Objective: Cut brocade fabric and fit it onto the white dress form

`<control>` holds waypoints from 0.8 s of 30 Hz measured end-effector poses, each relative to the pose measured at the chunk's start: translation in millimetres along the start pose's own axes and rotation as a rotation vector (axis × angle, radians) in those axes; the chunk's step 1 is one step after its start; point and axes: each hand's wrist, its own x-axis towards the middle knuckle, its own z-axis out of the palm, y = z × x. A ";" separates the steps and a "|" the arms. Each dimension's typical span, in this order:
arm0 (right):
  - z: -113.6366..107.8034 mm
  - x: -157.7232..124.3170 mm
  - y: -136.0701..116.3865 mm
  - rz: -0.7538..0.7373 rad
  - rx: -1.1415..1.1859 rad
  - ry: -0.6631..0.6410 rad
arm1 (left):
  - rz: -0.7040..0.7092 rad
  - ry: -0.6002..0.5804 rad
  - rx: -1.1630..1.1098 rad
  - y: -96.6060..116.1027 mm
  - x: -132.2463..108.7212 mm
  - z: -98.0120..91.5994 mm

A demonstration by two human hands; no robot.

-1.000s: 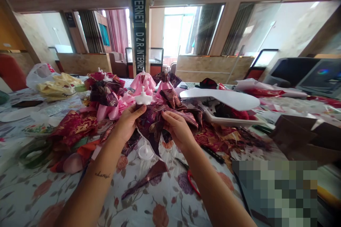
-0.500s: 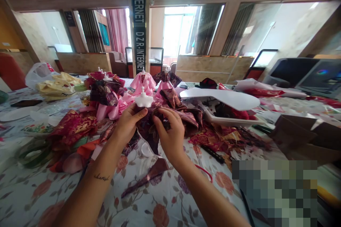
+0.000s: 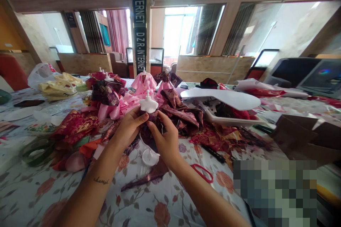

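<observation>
Between thumb and fingers, our left hand (image 3: pixel 133 122) grasps a small white dress form (image 3: pixel 148 104) near the middle of the frame, just below its shoulders, where dark purple cloth (image 3: pixel 145 134) wraps it. From the other side our right hand (image 3: pixel 167 136) pinches that cloth against the form, thumb in front; its fingertips are partly hidden. We have the form upright, neck up, with the cloth hanging below our thumbs.

Under our hands, a white round base (image 3: pixel 150 157) shows beneath the cloth. Just below it in the frame lies a purple strip (image 3: pixel 145 179) on the flowered tablecloth (image 3: pixel 128 204), and a red loop handle (image 3: pixel 212 177) shows beside our right forearm.

Beyond our grip, upper centre, stand a form in a pink dress (image 3: pixel 144 84) and, to its right, one in dark and pink cloth (image 3: pixel 167 78). Reddish-brown satin (image 3: pixel 183 113) lies heaped right of our hands, near a white tray (image 3: pixel 234 123) with a curved white panel (image 3: pixel 221 97) over it. On the left side of the frame we see red-and-gold brocade (image 3: pixel 76 126), a green roll (image 3: pixel 36 152) and, farther up, a pale yellow bag (image 3: pixel 60 87).
</observation>
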 end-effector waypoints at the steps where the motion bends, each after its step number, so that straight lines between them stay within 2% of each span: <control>1: -0.1 0.0 -1.3 0.011 0.021 0.000 | -0.001 -0.009 -0.005 0.1 -0.8 1.1; 5: -1.8 0.5 -9.3 0.044 0.100 -0.011 | -0.003 -0.020 -0.017 1.3 -3.1 5.6; 11: -6.8 6.8 -13.9 0.112 0.263 -0.094 | -0.031 0.048 0.077 6.9 -2.6 4.9; 18: -18.4 20.8 -6.5 0.266 0.565 -0.253 | 0.091 0.170 0.261 10.1 -5.5 12.0; 21: -31.3 27.6 -6.2 0.269 0.552 -0.333 | 0.120 0.176 0.349 10.2 -9.8 19.1; 24: -44.8 32.7 -7.1 0.150 0.410 -0.401 | 0.156 0.098 0.410 16.0 -13.4 21.3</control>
